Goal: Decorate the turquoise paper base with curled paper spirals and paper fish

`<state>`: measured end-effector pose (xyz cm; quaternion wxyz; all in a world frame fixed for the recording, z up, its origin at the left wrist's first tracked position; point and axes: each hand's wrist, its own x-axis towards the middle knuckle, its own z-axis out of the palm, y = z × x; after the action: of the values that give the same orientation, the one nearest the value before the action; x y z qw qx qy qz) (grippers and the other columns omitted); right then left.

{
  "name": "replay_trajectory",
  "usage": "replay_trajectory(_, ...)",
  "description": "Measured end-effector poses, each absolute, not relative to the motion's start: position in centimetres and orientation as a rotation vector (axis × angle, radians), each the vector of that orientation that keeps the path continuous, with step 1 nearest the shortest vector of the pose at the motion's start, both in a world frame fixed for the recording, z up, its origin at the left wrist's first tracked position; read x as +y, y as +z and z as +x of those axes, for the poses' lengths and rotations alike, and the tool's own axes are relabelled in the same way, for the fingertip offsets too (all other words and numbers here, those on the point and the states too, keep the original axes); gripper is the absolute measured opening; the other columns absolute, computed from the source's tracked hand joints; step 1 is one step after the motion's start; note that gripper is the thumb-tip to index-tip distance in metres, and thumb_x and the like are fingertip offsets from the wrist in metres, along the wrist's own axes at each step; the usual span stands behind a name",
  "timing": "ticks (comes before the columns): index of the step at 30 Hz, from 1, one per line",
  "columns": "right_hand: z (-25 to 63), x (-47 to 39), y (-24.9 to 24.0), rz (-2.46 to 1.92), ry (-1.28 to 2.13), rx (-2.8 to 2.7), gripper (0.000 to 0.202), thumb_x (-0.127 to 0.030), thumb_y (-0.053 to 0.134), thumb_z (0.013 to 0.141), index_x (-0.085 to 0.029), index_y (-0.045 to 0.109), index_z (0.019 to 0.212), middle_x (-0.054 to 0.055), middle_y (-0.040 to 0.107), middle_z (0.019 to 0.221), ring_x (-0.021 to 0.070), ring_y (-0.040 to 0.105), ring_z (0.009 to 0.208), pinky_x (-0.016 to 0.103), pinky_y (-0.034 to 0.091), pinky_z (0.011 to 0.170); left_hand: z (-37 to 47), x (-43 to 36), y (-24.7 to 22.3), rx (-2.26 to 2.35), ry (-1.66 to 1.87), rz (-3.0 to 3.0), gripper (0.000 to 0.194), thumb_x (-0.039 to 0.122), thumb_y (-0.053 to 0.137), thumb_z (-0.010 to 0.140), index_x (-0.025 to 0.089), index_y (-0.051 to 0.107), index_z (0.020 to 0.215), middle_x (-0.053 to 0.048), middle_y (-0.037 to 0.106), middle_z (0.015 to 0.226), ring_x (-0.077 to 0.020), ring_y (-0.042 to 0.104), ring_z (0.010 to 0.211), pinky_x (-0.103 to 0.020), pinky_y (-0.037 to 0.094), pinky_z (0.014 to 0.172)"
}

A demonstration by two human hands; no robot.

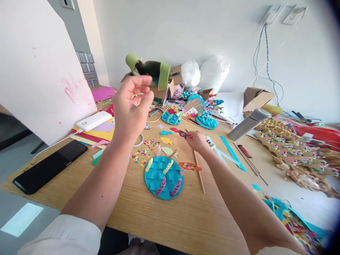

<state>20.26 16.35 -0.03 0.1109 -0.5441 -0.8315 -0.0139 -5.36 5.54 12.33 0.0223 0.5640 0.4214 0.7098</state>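
Observation:
My left hand (134, 106) is raised above the table, its fingers curved and apart from the thumb, with nothing visible between them. Low over the tabletop, my right hand (197, 141) pinches a small purple paper fish (182, 134) at its tail end. A pink paper fish (174, 130) lies just beyond it. Closer to me sits a round blue woven-paper disc (154, 182) with upright fuzzy pink, yellow and brown twists. An orange dotted fish (190, 166) rests at its right edge, over a thin wooden stick (199, 173). Blue (166, 132), yellow (166, 141) and pale green (170, 151) paper fish lie behind the disc.
Colored dots (140, 156) are scattered left of the fish. A phone (50, 166) and a white power bank (94, 121) lie at left. Finished blue discs (171, 118) stand farther back. To the right are a grey bottle (248, 124), blue strips (232, 152) and a red cutter (244, 151).

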Motion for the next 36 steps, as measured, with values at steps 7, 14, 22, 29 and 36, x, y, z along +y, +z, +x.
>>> replay_trajectory(7, 20.6, 11.3, 4.8, -1.321, 0.644, -2.072, 0.029, -0.039, 0.053, 0.083, -0.015, 0.07, 0.082, 0.002, 0.067, 0.068, 0.013, 0.054, 0.058, 0.024, 0.037, 0.054, -3.1, 5.0, 11.3, 1.297, 1.262, 2.038, 0.019, 0.027, 0.067, 0.076, 0.018, 0.067, 0.092, -0.005, 0.072, 0.094, -0.0169, 0.066, 0.087, -0.033, 0.052, 0.083)
replay_trajectory(14, 19.6, 7.7, 7.8, -1.111, 0.685, -2.199, 0.021, -0.034, 0.056, 0.083, -0.019, 0.069, 0.075, 0.001, 0.07, 0.075, 0.0166, 0.06, 0.071, 0.03, 0.044, 0.068, -1.2, 5.6, 9.9, 1.36, 1.048, 2.036, 0.013, 0.026, 0.066, 0.078, 0.018, 0.068, 0.088, -0.005, 0.072, 0.087, -0.0171, 0.067, 0.079, -0.031, 0.053, 0.073)
replay_trajectory(22, 18.8, 6.8, 8.4, -1.076, 0.769, -2.069, 0.019, -0.037, 0.062, 0.081, -0.02, 0.069, 0.084, 0.004, 0.073, 0.084, 0.02, 0.066, 0.079, 0.033, 0.048, 0.074, -1.3, 6.0, 9.4, 1.365, 1.094, 1.991, 0.007, 0.023, 0.063, 0.075, 0.016, 0.065, 0.075, -0.002, 0.069, 0.073, -0.0149, 0.064, 0.066, -0.028, 0.05, 0.062)
replay_trajectory(29, 19.3, 6.2, 9.4, -1.161, 0.56, -2.141, 0.021, -0.036, 0.06, 0.082, -0.019, 0.068, 0.072, 0.001, 0.068, 0.07, 0.0148, 0.058, 0.065, 0.029, 0.042, 0.063, -1.9, 4.7, 8.9, 1.329, 1.135, 1.894, 0.025, 0.022, 0.062, 0.076, 0.017, 0.064, 0.101, -0.005, 0.071, 0.091, -0.0154, 0.066, 0.078, -0.028, 0.052, 0.068)
replay_trajectory(36, 20.6, 6.0, 9.8, -0.94, 0.544, -2.403, 0.019, -0.037, 0.063, 0.081, -0.022, 0.069, 0.071, 0.001, 0.066, 0.074, 0.0151, 0.058, 0.07, 0.029, 0.043, 0.065, -2.6, 2.9, 5.5, 1.332, 0.703, 1.921, 0.044, 0.015, 0.064, 0.07, 0.017, 0.062, 0.114, -0.007, 0.072, 0.104, -0.0191, 0.067, 0.09, -0.03, 0.052, 0.074)
